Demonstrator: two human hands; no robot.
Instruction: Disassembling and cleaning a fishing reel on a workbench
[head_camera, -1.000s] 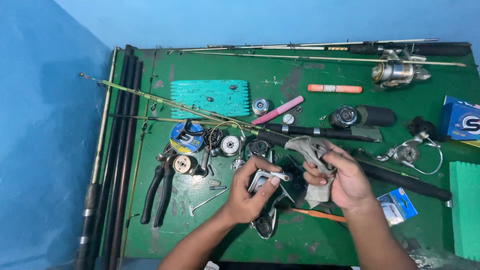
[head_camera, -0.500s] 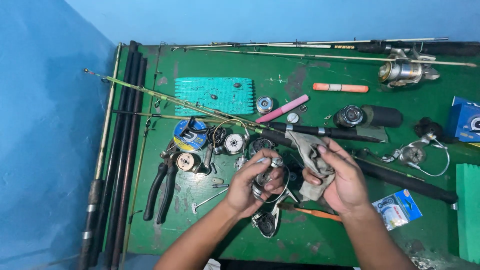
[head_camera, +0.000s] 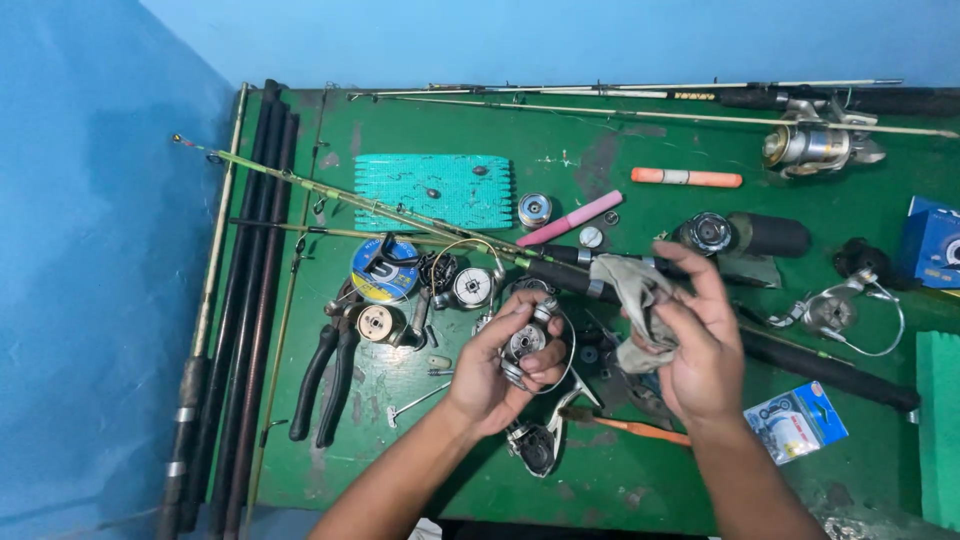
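Note:
My left hand (head_camera: 497, 372) grips a small silver fishing reel part (head_camera: 526, 343) with a thin wire bail looping off to its right. My right hand (head_camera: 696, 338) holds a crumpled grey rag (head_camera: 634, 300) a short way to the right of that part. Both hands hover over the middle of a green table (head_camera: 600, 480). Below the left hand lies a dark reel body (head_camera: 535, 445), and an orange-handled brush (head_camera: 628, 426) rests between my forearms.
Black pliers (head_camera: 325, 372), line spools (head_camera: 383, 270) and a teal mat (head_camera: 434, 189) lie to the left. Rods (head_camera: 250, 300) run along the left and far edges. A spinning reel (head_camera: 812, 146), blue box (head_camera: 932, 242), small packet (head_camera: 795, 420) and green foam (head_camera: 938, 430) sit right.
My left hand has turned the reel part and lifted it slightly. My right hand has shifted the rag a little to the right, away from the part.

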